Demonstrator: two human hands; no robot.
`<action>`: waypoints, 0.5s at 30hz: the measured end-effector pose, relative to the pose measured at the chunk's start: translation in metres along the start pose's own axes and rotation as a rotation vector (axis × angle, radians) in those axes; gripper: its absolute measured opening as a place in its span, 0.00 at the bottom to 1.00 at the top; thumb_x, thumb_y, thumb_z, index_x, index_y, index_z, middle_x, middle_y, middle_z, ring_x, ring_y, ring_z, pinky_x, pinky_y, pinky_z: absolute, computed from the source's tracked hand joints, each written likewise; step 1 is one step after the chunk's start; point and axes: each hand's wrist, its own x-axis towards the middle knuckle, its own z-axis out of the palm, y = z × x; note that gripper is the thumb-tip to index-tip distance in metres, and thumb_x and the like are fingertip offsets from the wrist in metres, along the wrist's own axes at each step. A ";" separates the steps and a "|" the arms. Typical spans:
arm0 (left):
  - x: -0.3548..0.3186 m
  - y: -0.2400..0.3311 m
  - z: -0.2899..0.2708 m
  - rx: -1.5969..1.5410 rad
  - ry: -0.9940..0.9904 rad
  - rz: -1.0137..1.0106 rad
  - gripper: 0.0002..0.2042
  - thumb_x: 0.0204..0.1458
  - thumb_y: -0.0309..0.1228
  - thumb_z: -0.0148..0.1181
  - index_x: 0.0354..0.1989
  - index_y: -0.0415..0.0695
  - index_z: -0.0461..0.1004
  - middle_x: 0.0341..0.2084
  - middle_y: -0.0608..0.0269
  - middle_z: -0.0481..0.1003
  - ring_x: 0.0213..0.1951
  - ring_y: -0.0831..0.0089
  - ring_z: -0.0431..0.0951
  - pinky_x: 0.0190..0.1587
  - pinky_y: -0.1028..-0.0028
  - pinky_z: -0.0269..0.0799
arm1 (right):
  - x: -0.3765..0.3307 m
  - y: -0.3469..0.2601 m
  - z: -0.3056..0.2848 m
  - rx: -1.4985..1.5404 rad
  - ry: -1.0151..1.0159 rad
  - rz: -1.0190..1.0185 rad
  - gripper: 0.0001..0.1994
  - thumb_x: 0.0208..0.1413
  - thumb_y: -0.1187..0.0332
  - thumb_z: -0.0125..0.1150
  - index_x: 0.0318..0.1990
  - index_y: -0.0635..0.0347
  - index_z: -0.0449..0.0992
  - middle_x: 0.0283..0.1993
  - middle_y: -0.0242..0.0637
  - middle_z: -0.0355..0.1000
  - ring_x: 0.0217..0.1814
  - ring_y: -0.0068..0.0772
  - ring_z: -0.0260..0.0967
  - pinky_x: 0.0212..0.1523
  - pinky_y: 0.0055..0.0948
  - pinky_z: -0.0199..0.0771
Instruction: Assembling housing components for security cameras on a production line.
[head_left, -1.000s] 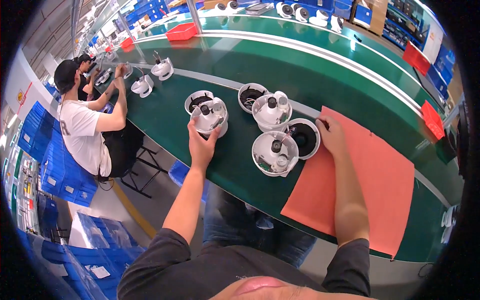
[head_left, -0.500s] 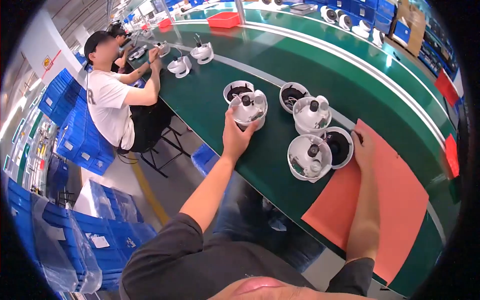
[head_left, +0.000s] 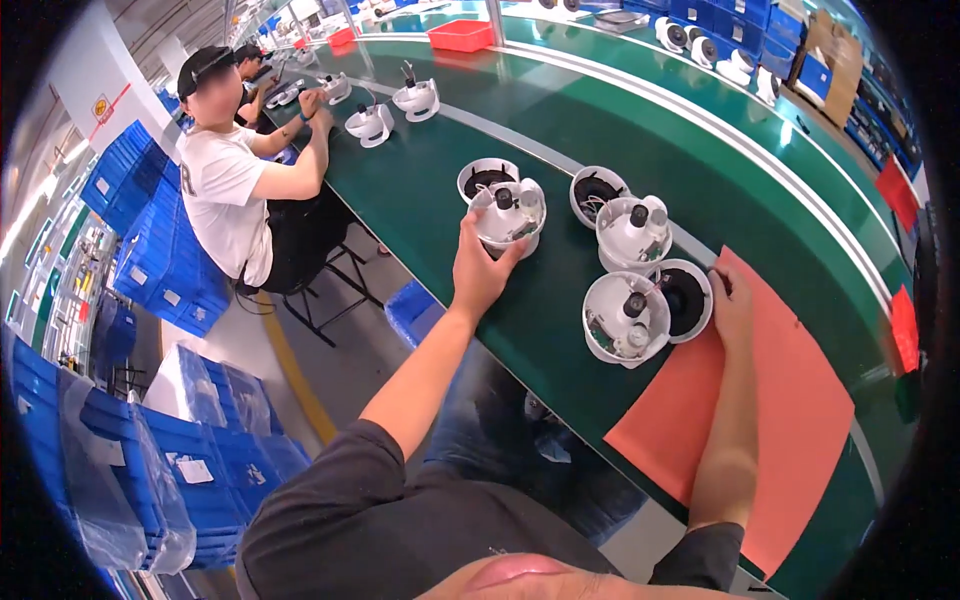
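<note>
On the green bench stand several white, bowl-shaped housings that look like parts of cameras. My left hand (head_left: 482, 270) wraps its thumb and fingers round the side of one white housing (head_left: 520, 212), which has a black lens-like cylinder and a clear dome inside. Touching that housing at the back is a round white shell with a black inside (head_left: 487, 165). My right hand (head_left: 733, 300) has its fingers bent at the rim of another black-lined white shell (head_left: 690, 300), beside the nearest housing (head_left: 612, 335). Its fingertips are partly hidden. A further housing (head_left: 625, 250) and its black-lined shell (head_left: 597, 190) stand behind.
Under my right forearm lies an orange-red mat (head_left: 790, 400). To the left a person in a white shirt (head_left: 225, 170) sits at the bench, with two white units (head_left: 415, 100) nearby. A red tray (head_left: 460, 36) stands far back; blue crates (head_left: 165, 250) are stacked at left.
The whole view has shifted slightly, carrying the bench items a little to the right. Both hands keep the same places on the white parts.
</note>
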 end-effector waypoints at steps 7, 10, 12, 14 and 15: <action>0.000 0.005 0.000 0.025 0.000 0.002 0.38 0.46 0.45 0.71 0.60 0.37 0.58 0.54 0.45 0.69 0.54 0.50 0.73 0.55 0.63 0.69 | -0.002 -0.004 -0.003 0.026 -0.005 0.019 0.09 0.62 0.70 0.57 0.43 0.66 0.76 0.35 0.34 0.75 0.39 0.25 0.71 0.44 0.25 0.71; -0.001 0.000 -0.003 0.013 0.026 0.014 0.38 0.46 0.46 0.71 0.59 0.37 0.59 0.54 0.44 0.69 0.54 0.49 0.73 0.55 0.62 0.70 | -0.001 -0.015 -0.003 -0.022 -0.020 0.016 0.09 0.62 0.69 0.57 0.43 0.66 0.76 0.36 0.35 0.75 0.40 0.26 0.72 0.45 0.27 0.71; -0.001 0.001 -0.003 0.005 0.020 0.002 0.38 0.46 0.46 0.71 0.59 0.37 0.59 0.54 0.44 0.69 0.54 0.49 0.73 0.55 0.62 0.70 | -0.001 -0.017 -0.003 -0.046 -0.020 0.008 0.09 0.62 0.69 0.57 0.43 0.66 0.77 0.37 0.36 0.75 0.41 0.27 0.72 0.45 0.27 0.71; -0.001 0.004 0.000 0.042 0.007 0.004 0.38 0.46 0.46 0.71 0.59 0.37 0.58 0.54 0.44 0.69 0.54 0.49 0.73 0.54 0.61 0.70 | -0.005 -0.012 -0.006 -0.006 -0.006 0.063 0.09 0.62 0.69 0.57 0.44 0.65 0.76 0.39 0.38 0.75 0.43 0.29 0.72 0.47 0.28 0.71; 0.000 0.004 0.000 0.045 0.008 0.004 0.38 0.46 0.46 0.71 0.59 0.37 0.58 0.54 0.44 0.69 0.54 0.49 0.73 0.54 0.61 0.70 | -0.004 -0.011 -0.005 -0.003 -0.008 0.063 0.09 0.62 0.69 0.57 0.44 0.65 0.76 0.39 0.38 0.75 0.43 0.29 0.72 0.47 0.28 0.71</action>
